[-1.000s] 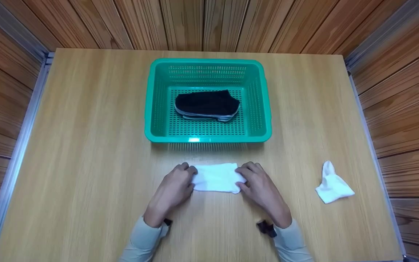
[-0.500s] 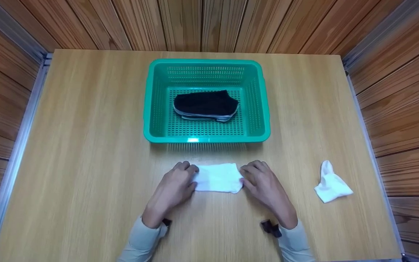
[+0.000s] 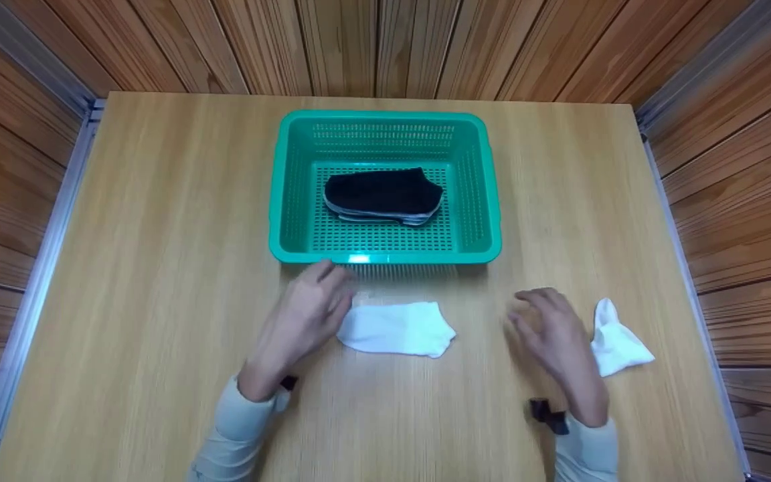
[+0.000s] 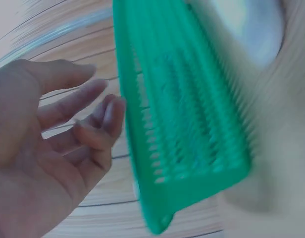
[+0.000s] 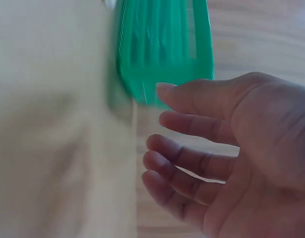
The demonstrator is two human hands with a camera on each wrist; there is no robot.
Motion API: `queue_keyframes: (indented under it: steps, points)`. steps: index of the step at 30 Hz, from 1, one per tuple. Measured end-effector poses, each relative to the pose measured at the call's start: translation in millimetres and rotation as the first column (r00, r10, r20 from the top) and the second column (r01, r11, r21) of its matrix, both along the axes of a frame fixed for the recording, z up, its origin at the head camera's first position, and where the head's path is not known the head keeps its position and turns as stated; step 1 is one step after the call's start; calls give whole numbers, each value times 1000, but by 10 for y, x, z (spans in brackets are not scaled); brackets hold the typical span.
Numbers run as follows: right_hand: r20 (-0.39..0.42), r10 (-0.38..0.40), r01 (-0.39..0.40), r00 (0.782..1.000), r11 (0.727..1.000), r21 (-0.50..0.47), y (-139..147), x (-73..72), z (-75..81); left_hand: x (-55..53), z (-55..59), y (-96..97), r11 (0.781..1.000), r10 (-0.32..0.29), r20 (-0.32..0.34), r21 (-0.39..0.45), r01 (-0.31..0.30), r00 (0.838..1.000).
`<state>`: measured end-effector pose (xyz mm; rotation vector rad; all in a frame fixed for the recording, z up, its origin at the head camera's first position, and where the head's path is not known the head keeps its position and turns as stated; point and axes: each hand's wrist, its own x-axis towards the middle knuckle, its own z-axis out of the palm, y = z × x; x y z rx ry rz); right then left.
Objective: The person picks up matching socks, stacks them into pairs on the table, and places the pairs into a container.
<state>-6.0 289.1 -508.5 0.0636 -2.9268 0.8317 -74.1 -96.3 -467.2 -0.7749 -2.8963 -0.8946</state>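
A white ankle sock (image 3: 395, 329) lies flat on the table, in front of the basket in the head view. My left hand (image 3: 306, 304) is raised just left of it, near the basket's front rim, with relaxed fingers and nothing held. The left wrist view shows the fingers (image 4: 88, 116) loosely bent. Over to the right, my right hand (image 3: 555, 328) hovers between the flat sock and a second white sock (image 3: 620, 340), which is crumpled and partly covered by the hand. Its fingers (image 5: 192, 158) are spread and gently bent around nothing.
A green plastic basket (image 3: 385, 257) stands at the back middle of the table (image 3: 158, 268). Inside it lies a stack of dark socks (image 3: 383, 192) with grey edges. Wood-plank walls (image 3: 345, 47) and metal rails bound the table.
Both hands have let go of the flat white sock. My left hand has moved up and left; my right hand has moved right, toward the crumpled sock. The flat sock's ends are now uncovered.
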Motion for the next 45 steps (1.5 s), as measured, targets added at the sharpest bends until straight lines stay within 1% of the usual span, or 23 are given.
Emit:
queue_keyframes:
  steps: [1,3,5,7,9,11,13,15,19,22,25,27,30,32,35,37,40,42,45]
  points:
    - [3,-22,22,1000,1000,3,76,9,22,-50,43,-28,1000,0,-47,10,1,999]
    - [6,-68,68,998,998,8,204,37,69,-140,120,-85,1000,16,-131,20,-14,991]
    - [11,-104,104,995,995,11,322,77,109,-220,188,-139,999,48,-169,11,-46,984]
    - [14,-137,137,990,990,25,423,116,135,-295,249,-186,997,74,-173,2,-75,982]
    - [23,-171,170,985,985,34,522,158,146,-375,290,-221,995,97,-163,5,-97,982]
    - [41,-209,207,977,977,50,617,200,148,-469,312,-241,994,113,-156,17,-112,981]
    - [73,-256,252,964,966,61,710,240,145,-577,315,-252,991,129,-152,38,-125,980]
    - [119,-311,305,943,950,68,798,280,136,-690,299,-268,989,145,-146,59,-138,979]
    - [222,-425,414,878,905,96,928,353,90,-903,253,-319,982,175,-120,86,-166,977]
    - [255,-475,459,842,880,123,985,371,33,-1047,199,-362,978,199,-106,90,-190,974]
    - [249,-501,482,829,865,139,1015,378,-22,-1186,120,-375,972,223,-101,93,-214,970]
    - [239,-508,490,828,861,132,1028,380,-51,-1261,65,-373,971,233,-107,84,-225,967]
    - [229,-516,502,826,857,118,1049,383,-92,-1349,-12,-362,968,248,-106,63,-243,963]
    - [244,-520,511,818,853,106,1061,375,-120,-1392,-59,-360,966,257,-91,50,-253,962]
    - [292,-536,531,792,841,105,1076,349,-163,-1447,-114,-354,959,282,-30,49,-280,959]
    - [321,-543,541,776,834,105,1081,328,-185,-1471,-136,-351,951,303,15,55,-303,953]
    - [337,-553,555,762,826,101,1087,302,-212,-1491,-165,-344,942,328,54,56,-331,943]
    - [323,-564,566,760,818,97,1084,300,-224,-1499,-189,-335,940,335,70,45,-339,939]
    - [275,-595,593,755,799,102,1075,307,-239,-1509,-229,-320,942,334,79,-1,-335,939]
